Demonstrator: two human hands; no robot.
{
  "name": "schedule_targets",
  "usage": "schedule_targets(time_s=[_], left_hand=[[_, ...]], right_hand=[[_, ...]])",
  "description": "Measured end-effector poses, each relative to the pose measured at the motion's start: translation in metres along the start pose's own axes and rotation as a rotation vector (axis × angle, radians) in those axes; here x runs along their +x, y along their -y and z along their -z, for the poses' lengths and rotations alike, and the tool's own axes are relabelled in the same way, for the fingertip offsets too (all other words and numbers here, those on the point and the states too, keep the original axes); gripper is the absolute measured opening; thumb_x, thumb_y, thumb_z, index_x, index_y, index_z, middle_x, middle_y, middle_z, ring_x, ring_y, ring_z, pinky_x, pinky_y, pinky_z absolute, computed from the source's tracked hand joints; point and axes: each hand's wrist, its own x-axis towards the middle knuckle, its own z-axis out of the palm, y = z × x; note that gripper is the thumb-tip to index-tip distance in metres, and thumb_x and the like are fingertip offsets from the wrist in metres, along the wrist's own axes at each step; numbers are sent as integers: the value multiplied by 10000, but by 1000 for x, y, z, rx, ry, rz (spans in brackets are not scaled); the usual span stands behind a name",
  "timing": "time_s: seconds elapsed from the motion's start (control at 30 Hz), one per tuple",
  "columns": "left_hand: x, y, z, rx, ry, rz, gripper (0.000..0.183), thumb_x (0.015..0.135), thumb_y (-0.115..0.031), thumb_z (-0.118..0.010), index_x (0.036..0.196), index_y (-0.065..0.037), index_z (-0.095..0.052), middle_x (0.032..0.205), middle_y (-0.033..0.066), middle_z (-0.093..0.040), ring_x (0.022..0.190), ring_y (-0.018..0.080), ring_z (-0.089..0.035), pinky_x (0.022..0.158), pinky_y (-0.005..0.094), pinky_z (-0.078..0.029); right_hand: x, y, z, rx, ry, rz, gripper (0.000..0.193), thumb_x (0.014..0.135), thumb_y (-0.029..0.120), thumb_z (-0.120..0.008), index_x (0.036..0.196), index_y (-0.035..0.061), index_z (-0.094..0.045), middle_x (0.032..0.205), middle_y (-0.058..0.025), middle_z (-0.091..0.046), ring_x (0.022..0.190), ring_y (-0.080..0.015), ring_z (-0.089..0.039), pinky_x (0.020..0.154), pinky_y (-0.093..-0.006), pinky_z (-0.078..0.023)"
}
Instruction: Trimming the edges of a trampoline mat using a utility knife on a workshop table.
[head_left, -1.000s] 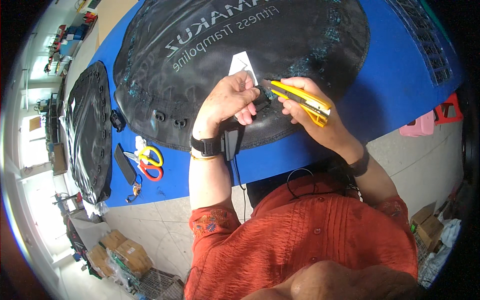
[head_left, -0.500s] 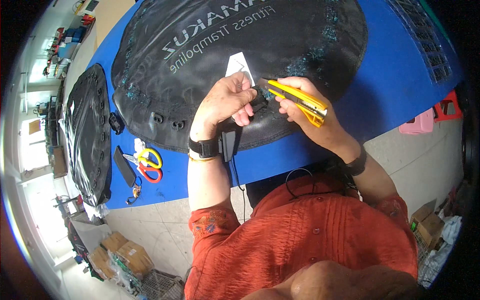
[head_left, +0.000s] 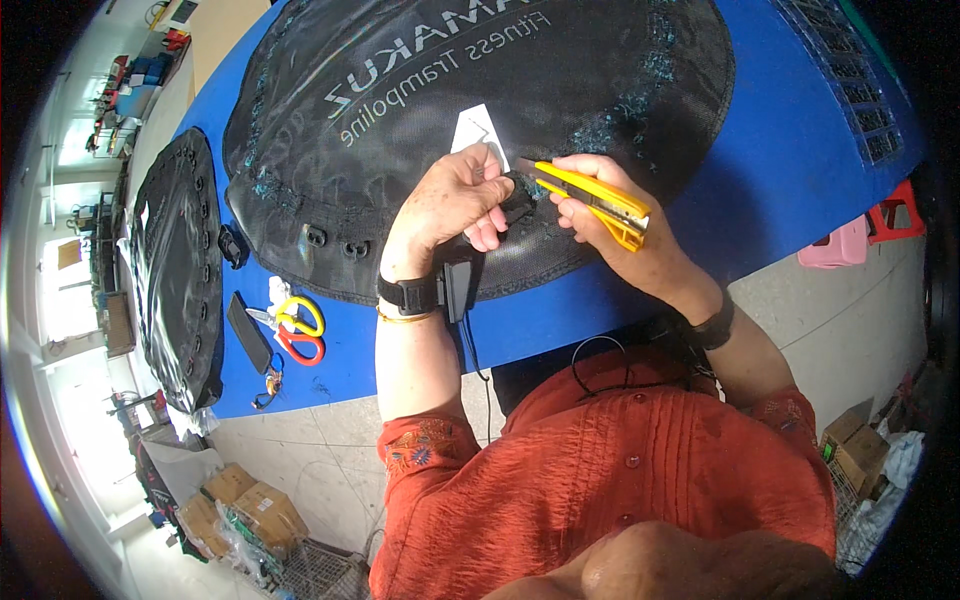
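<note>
A round black trampoline mat [head_left: 400, 60] with pale printing lies across the blue table. My left hand [head_left: 445, 205] is closed at the mat's near part, thumb and fingers pinching a small dark piece of its material [head_left: 515, 195]. In my right hand [head_left: 655, 265] is a yellow utility knife [head_left: 600, 195], its blade pointing left toward the left fingertips. Blade and pinched piece are close, but I cannot tell whether they touch. A white card or label [head_left: 487, 130] lies just beyond the left fingers. Turquoise thread scraps [head_left: 592, 133] are scattered on the mat.
On the blue table [head_left: 530, 325], scissors with yellow and red handles [head_left: 300, 328] lie beside a flat black bar [head_left: 249, 332]. Another black mat [head_left: 178, 270] rests at the left edge. Cardboard boxes [head_left: 265, 512] and a pink stool [head_left: 838, 245] stand on the floor.
The knife in my right hand has shifted very slightly, its rear end moving a little left. My left hand keeps its place.
</note>
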Motion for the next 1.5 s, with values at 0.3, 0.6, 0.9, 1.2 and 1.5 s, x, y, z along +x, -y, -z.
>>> schedule_targets(time_s=[0.3, 0.6, 0.9, 1.2, 1.5], left_hand=[[1, 1, 0, -6, 5, -10, 143, 1000, -124, -603, 938, -37, -508, 649, 113, -673, 479, 157, -656, 405, 258, -524], [1, 1, 0, -8, 6, -11, 144, 1004, -117, -596, 937, -35, -499, 647, 112, -672, 476, 156, -654, 403, 261, -526], [1, 3, 2, -50, 22, -18, 136, 989, -100, -604, 937, -47, -491, 644, 109, -669, 476, 154, -653, 406, 265, -530], [4, 5, 2, -21, 10, -27, 142, 986, -97, -609, 917, -49, -494, 649, 113, -674, 480, 160, -657, 407, 271, -530], [-11, -7, -18, 97, -146, -21, 201, 981, -171, -662, 949, -31, -522, 655, 78, -642, 462, 137, -614, 395, 261, -484]], right_hand=[[-2, -2, -1, -95, 0, 63, 377, 1001, 95, -606, 1357, 25, -507, 1123, -81, -664, 989, -114, -660, 876, -268, -538], [-9, 1, -1, -29, -32, 42, 311, 981, 73, -632, 1276, 25, -545, 1108, -97, -652, 1002, -135, -637, 893, -294, -510], [-23, 10, 2, -39, 2, 5, 298, 983, 67, -630, 1263, 20, -540, 1105, -101, -649, 996, -127, -634, 876, -294, -512], [-46, 14, 9, 87, 31, -83, 287, 999, 79, -620, 1268, 24, -536, 1127, -75, -644, 1005, -87, -613, 872, -266, -512], [-55, 2, 48, 151, -174, -148, 318, 1016, 163, -613, 1300, 43, -538, 1009, -65, -690, 856, -85, -665, 744, -253, -565]])
